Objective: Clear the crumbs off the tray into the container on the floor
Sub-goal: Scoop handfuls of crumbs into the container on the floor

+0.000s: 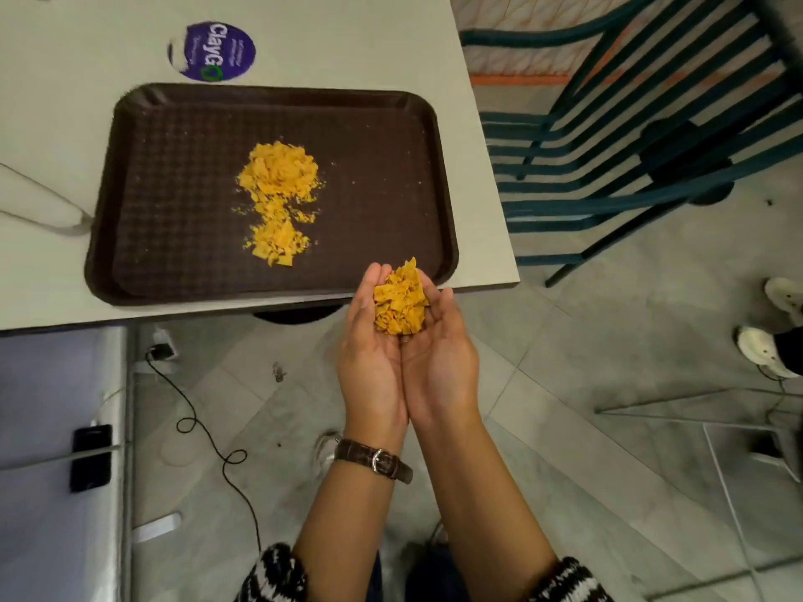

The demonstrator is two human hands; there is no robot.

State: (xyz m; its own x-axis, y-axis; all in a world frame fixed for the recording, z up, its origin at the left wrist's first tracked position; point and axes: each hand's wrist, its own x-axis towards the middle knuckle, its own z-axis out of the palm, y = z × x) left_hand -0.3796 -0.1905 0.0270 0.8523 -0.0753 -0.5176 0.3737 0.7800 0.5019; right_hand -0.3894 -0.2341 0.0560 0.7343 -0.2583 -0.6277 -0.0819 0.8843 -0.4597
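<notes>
One head-worn camera looks steeply down — close over the worktop (65,280) corner and the floor (608,341) beside it.

A canteen or food court: a brown serving tray (174,189) on a pale table (65,123), ClayGo sticker (211,52) at eleven o'clock, slatted chair (565,208) at two o'clock, tiled floor (608,341).
</notes>
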